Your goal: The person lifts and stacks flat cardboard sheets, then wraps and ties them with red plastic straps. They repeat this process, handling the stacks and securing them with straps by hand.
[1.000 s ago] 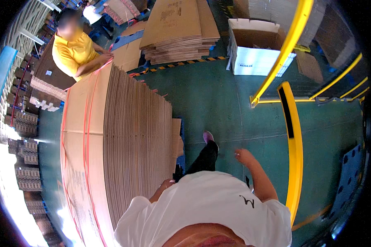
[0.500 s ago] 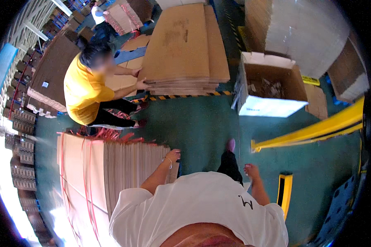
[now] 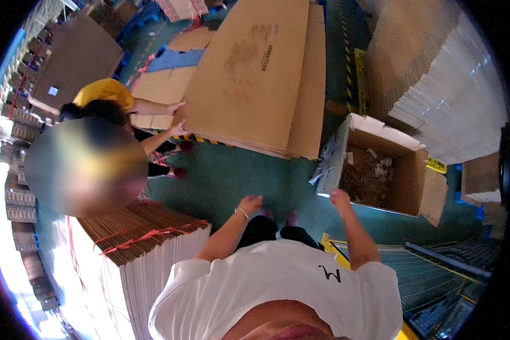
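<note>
1. The left hand (image 3: 251, 203), with a bracelet (image 3: 242, 213) at its wrist, hangs above the green floor (image 3: 221, 175). Its fingers look loosely bent and show nothing in their grasp; how far they are closed cannot be told.
2. The right hand (image 3: 339, 197) appears just beside the near wall of the carton (image 3: 399, 184). Its fingers look curled, but their exact state, and whether they touch the wall, cannot be told.
3. The flat cardboard stack (image 3: 246, 79) lies at 12 o'clock from the left fingers and 11 o'clock from the right. A stretch of floor separates its near edge from both hands.
4. The carton, open at the top with loose scraps (image 3: 371, 173) inside, extends toward 2 o'clock from the right fingers.
5. At 10 o'clock from the left hand, a co-worker in a yellow shirt (image 3: 105, 92) has both hands (image 3: 179, 129) at the stack's left edge.
6. At 8 o'clock from the left hand stands a strapped bundle (image 3: 153, 269) of cardboard, bound with red straps.
</note>
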`<state>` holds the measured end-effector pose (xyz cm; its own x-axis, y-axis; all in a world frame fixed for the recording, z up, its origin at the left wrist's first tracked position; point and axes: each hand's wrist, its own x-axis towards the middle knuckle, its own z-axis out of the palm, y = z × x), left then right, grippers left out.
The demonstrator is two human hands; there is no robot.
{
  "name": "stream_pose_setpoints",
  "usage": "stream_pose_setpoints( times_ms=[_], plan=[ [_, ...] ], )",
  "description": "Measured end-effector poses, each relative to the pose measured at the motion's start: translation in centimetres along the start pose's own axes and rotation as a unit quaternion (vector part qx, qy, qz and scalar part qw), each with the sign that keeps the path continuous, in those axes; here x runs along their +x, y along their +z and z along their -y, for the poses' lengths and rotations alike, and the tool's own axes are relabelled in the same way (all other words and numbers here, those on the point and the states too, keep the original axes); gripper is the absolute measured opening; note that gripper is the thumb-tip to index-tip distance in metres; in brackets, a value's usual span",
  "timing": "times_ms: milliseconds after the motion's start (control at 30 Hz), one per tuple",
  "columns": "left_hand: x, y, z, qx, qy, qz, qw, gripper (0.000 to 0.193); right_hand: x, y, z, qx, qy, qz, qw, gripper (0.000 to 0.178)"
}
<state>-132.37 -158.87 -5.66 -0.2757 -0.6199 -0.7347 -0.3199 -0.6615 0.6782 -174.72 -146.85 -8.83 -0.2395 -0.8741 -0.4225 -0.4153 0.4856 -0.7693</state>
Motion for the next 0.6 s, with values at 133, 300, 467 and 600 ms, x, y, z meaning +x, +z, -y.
stream_pose_setpoints(
  times_ms=[133, 300, 467, 600],
  plan=[
    [3.4, 1.0, -1.6, -0.193, -0.078, -0.052, 0.977, 0.072, 5.5, -1.8, 12.5, 0.287, 0.113, -0.015, 0.951, 0.019],
    [7.9, 1.9, -3.9, -0.236, -0.090, -0.043, 0.966, 0.070, 10.9, 1.0, 16.9, 0.258, 0.159, 0.055, 0.951, 0.021],
    [6.9, 2.5, -6.3, -0.562, 0.030, -0.220, 0.797, 0.055, 18.2, 3.1, 21.9, 0.254, 0.203, 0.097, 0.940, 0.033],
    [-0.9, -0.6, -3.0, -0.620, 0.084, -0.318, 0.712, 0.051, 27.9, 6.8, 21.1, 0.369, 0.204, 0.104, 0.901, 0.034]
  ],
)
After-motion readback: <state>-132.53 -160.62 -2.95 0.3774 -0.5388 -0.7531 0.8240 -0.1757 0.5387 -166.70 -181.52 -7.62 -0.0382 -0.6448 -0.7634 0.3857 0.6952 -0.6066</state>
